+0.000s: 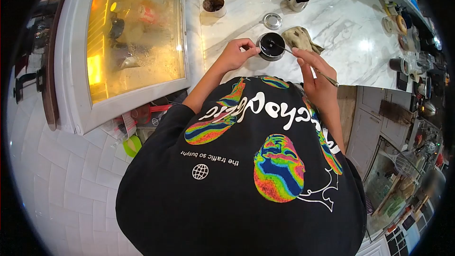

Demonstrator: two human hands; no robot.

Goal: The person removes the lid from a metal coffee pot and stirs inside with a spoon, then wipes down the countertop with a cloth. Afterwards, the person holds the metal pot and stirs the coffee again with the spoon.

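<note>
Head view: right hand (pixel 318 72) pinches a spoon (pixel 328 78) in the dark-filled cup (pixel 271 59), left hand (pixel 238 54) apparently pinching its rim at nine o'clock.

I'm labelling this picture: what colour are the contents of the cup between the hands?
The contents look black, seen best in the head view.

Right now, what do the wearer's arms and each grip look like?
Left grip and right grip: bare, no gloves visible. Black shirt, white lettering, multicoloured prints; left sleeve stops around the elbow, forearm bare. No cables seen on either arm.
</note>
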